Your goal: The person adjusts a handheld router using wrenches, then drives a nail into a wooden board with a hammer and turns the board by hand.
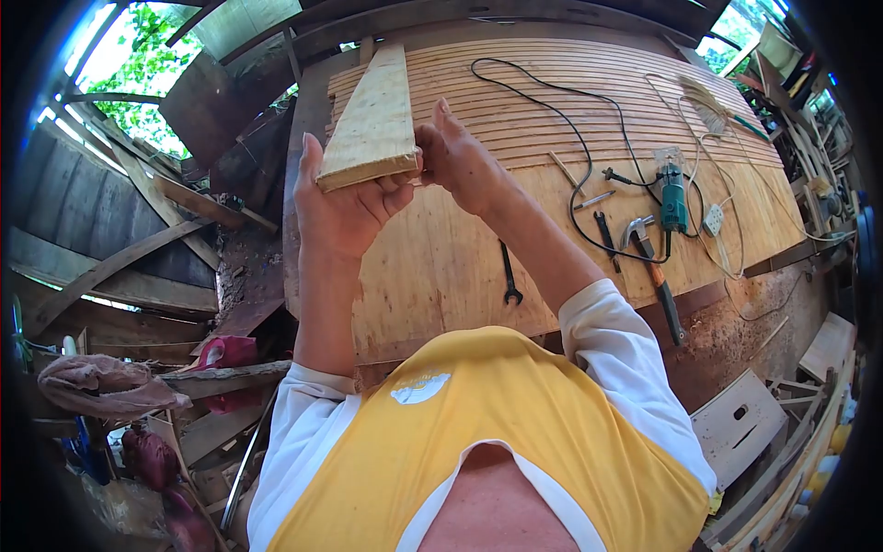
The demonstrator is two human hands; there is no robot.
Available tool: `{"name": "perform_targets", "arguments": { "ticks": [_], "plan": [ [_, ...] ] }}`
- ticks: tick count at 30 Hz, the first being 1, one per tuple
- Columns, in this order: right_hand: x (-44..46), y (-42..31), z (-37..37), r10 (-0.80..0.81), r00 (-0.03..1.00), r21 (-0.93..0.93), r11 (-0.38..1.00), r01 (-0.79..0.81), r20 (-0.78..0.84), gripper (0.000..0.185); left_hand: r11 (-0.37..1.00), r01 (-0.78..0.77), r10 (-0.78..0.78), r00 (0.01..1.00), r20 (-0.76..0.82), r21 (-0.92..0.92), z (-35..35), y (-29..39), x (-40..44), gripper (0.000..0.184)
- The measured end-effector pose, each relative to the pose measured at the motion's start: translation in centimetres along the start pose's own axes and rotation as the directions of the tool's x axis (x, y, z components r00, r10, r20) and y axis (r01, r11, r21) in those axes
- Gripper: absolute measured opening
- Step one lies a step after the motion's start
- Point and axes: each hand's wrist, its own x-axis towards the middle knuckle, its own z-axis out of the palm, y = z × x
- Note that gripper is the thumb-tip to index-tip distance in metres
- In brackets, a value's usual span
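A pale wooden board point(372, 120) is held up over the workbench, its near cut end toward me and its far end pointing away. My left hand point(345, 207) supports it from below near this end, the thumb along the left edge and the fingers curled under. At the right edge, my right hand point(460, 166) grips the board with bent fingers, its thumb raised; some fingertips are hidden behind the wood. Beneath my right forearm, an open-end wrench point(510, 276) lies on the bench.
The plywood workbench point(414, 285) has a grooved slatted panel point(543, 101) across its far half. On the right lie a green power trimmer point(673, 198) with a black cord, a claw hammer point(658, 281), another dark tool point(607, 241) and a power strip point(713, 219). Scrap wood crowds both sides.
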Motion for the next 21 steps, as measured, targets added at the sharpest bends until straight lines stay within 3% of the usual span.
{"name": "perform_targets", "arguments": {
  "ticks": [10,13,21],
  "plan": [
    [0.3,-0.4,0.0,-0.031,0.999,-0.013,0.999,0.031,-0.032,0.080,1.000,0.022,-0.021,0.998,0.055,-0.012,0.2,0.2,0.5,0.094],
    [0.3,-0.9,0.2,-0.066,0.998,0.002,0.998,0.066,-0.013,0.079,0.999,0.042,-0.037,0.988,0.151,-0.032,-0.9,0.7,0.9,0.094],
    [0.6,0.6,-0.4,0.002,0.999,0.072,0.997,0.001,-0.045,0.068,1.000,0.006,-0.005,0.999,0.042,-0.021,-1.3,0.0,0.3,0.086]
  ]
}}
